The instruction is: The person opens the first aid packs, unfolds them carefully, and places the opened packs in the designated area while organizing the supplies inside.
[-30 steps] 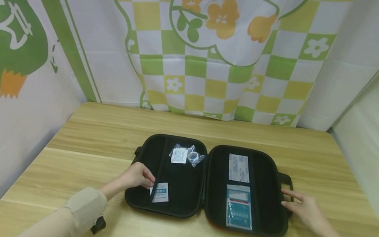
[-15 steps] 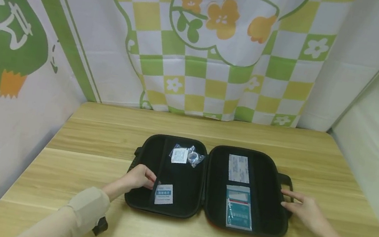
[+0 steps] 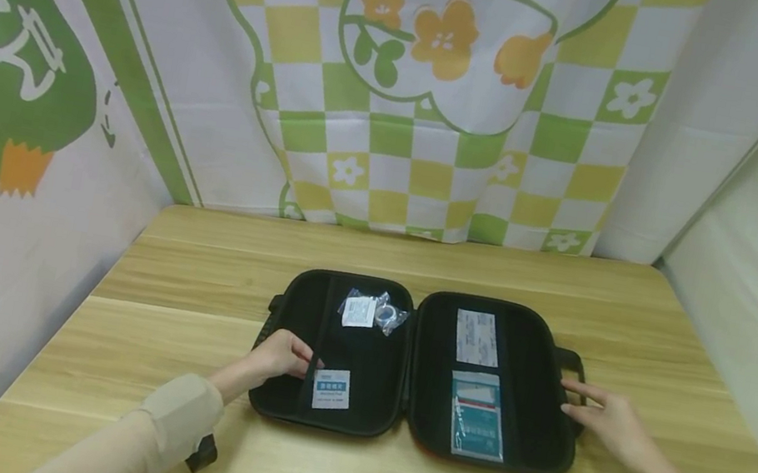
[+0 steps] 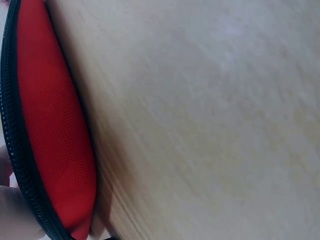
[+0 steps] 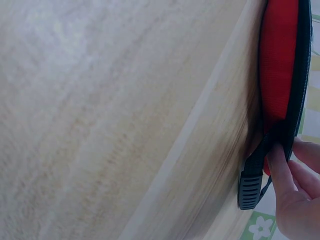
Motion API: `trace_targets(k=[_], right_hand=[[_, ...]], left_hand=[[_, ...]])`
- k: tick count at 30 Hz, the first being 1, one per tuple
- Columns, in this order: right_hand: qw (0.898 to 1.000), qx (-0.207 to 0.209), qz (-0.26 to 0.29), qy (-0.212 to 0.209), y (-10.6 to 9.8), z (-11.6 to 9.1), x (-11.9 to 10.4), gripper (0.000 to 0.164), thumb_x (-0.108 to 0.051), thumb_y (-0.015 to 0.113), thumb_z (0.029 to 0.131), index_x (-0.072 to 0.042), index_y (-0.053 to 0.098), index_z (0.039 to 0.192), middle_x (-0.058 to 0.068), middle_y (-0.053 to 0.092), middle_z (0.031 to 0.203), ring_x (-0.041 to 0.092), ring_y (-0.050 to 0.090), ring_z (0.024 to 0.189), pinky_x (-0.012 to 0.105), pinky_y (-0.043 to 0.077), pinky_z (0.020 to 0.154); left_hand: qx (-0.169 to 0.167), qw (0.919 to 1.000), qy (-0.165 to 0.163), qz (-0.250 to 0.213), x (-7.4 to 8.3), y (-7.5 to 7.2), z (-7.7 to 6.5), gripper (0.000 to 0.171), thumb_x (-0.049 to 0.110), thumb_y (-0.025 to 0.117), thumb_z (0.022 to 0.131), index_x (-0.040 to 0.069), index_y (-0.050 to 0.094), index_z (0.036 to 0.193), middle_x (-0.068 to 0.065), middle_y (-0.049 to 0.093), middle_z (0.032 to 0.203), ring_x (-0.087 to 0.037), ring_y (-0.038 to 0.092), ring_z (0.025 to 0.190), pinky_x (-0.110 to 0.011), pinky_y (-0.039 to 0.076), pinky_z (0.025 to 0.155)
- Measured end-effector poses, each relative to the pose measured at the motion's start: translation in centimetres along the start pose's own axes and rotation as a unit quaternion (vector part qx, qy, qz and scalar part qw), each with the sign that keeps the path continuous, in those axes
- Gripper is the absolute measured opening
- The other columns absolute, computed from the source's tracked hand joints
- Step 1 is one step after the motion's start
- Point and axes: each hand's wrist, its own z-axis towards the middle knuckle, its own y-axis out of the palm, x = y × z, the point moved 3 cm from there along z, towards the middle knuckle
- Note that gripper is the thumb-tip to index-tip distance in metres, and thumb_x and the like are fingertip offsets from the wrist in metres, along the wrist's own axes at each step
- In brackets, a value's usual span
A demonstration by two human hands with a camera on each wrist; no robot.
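A first-aid case (image 3: 369,357), black inside and red outside, lies open flat on the table. My left hand (image 3: 282,353) is at its left half, fingertips reaching under the upright elastic band (image 3: 324,316). These fingers pinch at the left edge of a small white-and-blue alcohol pad packet (image 3: 332,390), most of which shows right of the band. The left wrist view shows only the red outer side (image 4: 55,105), the zipper and part of the fingers. My right hand (image 3: 609,417) grips the right edge of the case beside its black carry handle (image 5: 250,185).
In the left half, a white packet (image 3: 358,311) and a roll of tape in clear wrap (image 3: 386,316) lie near the top. The right half holds a strip of adhesive bandages (image 3: 478,338) and a teal packet (image 3: 478,416). The wooden table (image 3: 205,273) surrounds the case.
My left hand has moved slightly right, and the alcohol pad packet has slid right with it beneath the elastic band. My right hand has stayed on the case edge.
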Motion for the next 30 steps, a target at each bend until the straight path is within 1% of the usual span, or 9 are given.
trace_targets(k=[5,8,11,16,21,23,27,30], right_hand=[[1.000,0.003,-0.003,-0.004,0.1,-0.1,0.0,0.041,-0.009,0.060,0.082,0.013,0.050,0.115,0.039,0.040,0.118,0.041,0.055,0.094,0.018,0.044,0.057],[1.000,-0.001,-0.002,-0.002,0.1,-0.1,0.1,0.041,-0.008,0.060,0.083,0.013,0.049,0.116,0.039,0.040,0.119,0.040,0.055,0.094,0.018,0.043,0.056],[1.000,-0.005,-0.003,-0.006,0.1,-0.1,0.1,0.041,-0.007,0.059,0.083,0.014,0.049,0.116,0.040,0.040,0.118,0.041,0.055,0.094,0.017,0.045,0.058],[1.000,-0.004,-0.003,-0.005,0.1,-0.1,0.1,0.041,-0.008,0.059,0.083,0.014,0.048,0.117,0.039,0.040,0.119,0.041,0.055,0.094,0.018,0.044,0.059],[1.000,-0.006,0.002,-0.003,0.0,-0.2,0.0,0.042,-0.010,0.059,0.084,0.013,0.048,0.118,0.038,0.040,0.120,0.042,0.054,0.096,0.018,0.044,0.058],[1.000,-0.006,0.002,-0.003,0.0,-0.2,-0.1,0.042,-0.010,0.059,0.084,0.013,0.048,0.118,0.038,0.040,0.120,0.042,0.053,0.097,0.019,0.043,0.058],[1.000,-0.001,-0.006,-0.005,0.0,-0.2,-0.2,0.042,-0.010,0.059,0.083,0.013,0.049,0.117,0.037,0.042,0.119,0.041,0.055,0.095,0.018,0.044,0.058],[1.000,0.000,-0.007,-0.006,0.0,-0.2,-0.2,0.041,-0.010,0.059,0.083,0.012,0.049,0.117,0.037,0.043,0.118,0.041,0.055,0.094,0.018,0.043,0.056]], left_hand=[[0.011,0.9999,0.005,0.001,0.0,0.0,0.0,0.009,-0.011,0.061,0.072,-0.010,0.066,0.080,-0.018,0.066,0.083,-0.024,0.065,0.069,-0.033,0.053,0.067],[0.007,0.9999,0.007,-0.004,0.2,-0.3,-0.1,0.011,-0.011,0.060,0.074,-0.011,0.065,0.084,-0.020,0.066,0.083,-0.025,0.065,0.070,-0.034,0.053,0.066],[0.002,0.9999,0.009,-0.014,0.4,-0.7,-0.3,0.014,-0.012,0.058,0.076,-0.013,0.063,0.089,-0.022,0.065,0.083,-0.025,0.065,0.069,-0.034,0.053,0.064],[0.001,0.9996,0.018,-0.020,0.6,-1.4,-0.6,0.017,-0.009,0.057,0.078,-0.014,0.061,0.094,-0.022,0.065,0.082,-0.021,0.063,0.067,-0.032,0.053,0.062],[0.027,0.9993,0.027,0.001,1.0,-2.1,-0.6,0.016,-0.004,0.056,0.082,-0.011,0.062,0.094,-0.019,0.065,0.082,-0.020,0.063,0.065,-0.030,0.053,0.060],[0.038,0.9984,0.039,0.015,1.2,-2.4,-0.7,0.016,-0.003,0.055,0.082,-0.010,0.063,0.094,-0.019,0.065,0.082,-0.019,0.062,0.065,-0.029,0.053,0.061],[0.059,0.9939,0.070,0.062,1.8,-2.7,-0.7,0.014,0.000,0.056,0.082,-0.006,0.066,0.091,-0.015,0.066,0.082,-0.020,0.060,0.069,-0.030,0.052,0.064],[0.071,0.9884,0.088,0.101,2.1,-2.8,-0.7,0.013,0.004,0.059,0.082,0.000,0.068,0.090,-0.010,0.066,0.087,-0.020,0.060,0.079,-0.033,0.050,0.071]])
